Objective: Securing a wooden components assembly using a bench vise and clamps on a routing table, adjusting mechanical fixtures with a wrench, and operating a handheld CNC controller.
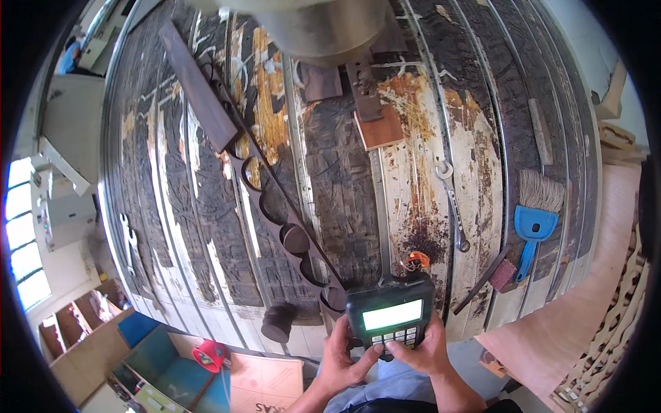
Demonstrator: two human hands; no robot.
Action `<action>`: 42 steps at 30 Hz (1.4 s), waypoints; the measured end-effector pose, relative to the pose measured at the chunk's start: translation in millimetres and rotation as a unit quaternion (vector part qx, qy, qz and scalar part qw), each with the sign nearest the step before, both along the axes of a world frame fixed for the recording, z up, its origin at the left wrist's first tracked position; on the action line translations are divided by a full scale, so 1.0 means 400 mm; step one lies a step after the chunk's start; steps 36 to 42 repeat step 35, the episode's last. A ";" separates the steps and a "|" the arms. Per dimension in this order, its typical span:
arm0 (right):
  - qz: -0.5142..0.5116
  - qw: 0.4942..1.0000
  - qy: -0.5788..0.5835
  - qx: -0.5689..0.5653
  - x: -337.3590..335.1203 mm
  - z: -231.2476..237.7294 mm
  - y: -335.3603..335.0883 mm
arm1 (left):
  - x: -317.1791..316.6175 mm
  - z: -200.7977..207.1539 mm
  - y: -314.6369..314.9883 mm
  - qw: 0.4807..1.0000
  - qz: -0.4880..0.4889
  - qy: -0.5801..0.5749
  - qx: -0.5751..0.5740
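Both of my hands hold a black handheld controller (390,311) with a lit screen and a keypad, at the near edge of the slotted machine bed (344,227). My left hand (342,363) is closed around its left side, thumb at the lower keys. On the other side my right hand (428,352) grips the casing, its thumb also over the keypad. The fingers behind the controller are hidden. Just beyond it lies a small orange item (416,260). A long dark strip with round cut-outs (275,213) runs diagonally up to the controller's left.
A metal machine head (323,27) hangs over the far middle. On the bed lie a dark board (200,86), a reddish-brown wood piece (382,129), wrenches (452,203) (131,244), a blue-handled brush (536,224) and a dark round knob (278,322). A red container (208,356) stands lower left.
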State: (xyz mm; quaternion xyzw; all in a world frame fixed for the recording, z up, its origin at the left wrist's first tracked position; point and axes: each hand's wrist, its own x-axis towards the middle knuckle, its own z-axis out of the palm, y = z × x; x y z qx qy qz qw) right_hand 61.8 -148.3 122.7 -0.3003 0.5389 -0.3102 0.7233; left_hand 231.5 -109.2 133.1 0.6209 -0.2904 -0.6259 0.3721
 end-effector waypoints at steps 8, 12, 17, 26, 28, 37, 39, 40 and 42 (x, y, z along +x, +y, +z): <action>0.077 0.980 0.108 -0.147 -0.016 -0.042 0.001 | -0.018 0.008 0.003 0.997 0.061 0.037 0.027; 0.088 0.978 0.109 -0.153 -0.020 -0.032 -0.009 | -0.019 0.016 0.014 0.996 0.077 0.016 0.044; 0.084 0.989 0.053 -0.112 -0.032 -0.028 -0.006 | -0.037 0.028 0.009 0.994 0.093 -0.038 0.046; 0.099 0.994 -0.015 -0.052 -0.053 -0.047 0.006 | -0.052 0.051 -0.003 0.989 0.088 -0.090 0.078; 0.116 0.989 -0.004 -0.089 -0.060 -0.056 -0.003 | -0.053 0.063 -0.011 0.985 0.083 -0.102 0.107; 0.137 0.988 -0.057 0.038 -0.064 -0.043 -0.007 | -0.050 0.071 -0.026 0.983 0.077 -0.095 0.137; 0.137 0.988 -0.057 0.038 -0.064 -0.043 -0.007 | -0.050 0.071 -0.026 0.983 0.077 -0.095 0.137; 0.137 0.988 -0.057 0.038 -0.064 -0.043 -0.007 | -0.050 0.071 -0.026 0.983 0.077 -0.095 0.137; 0.137 0.988 -0.057 0.038 -0.064 -0.043 -0.007 | -0.050 0.071 -0.026 0.983 0.077 -0.095 0.137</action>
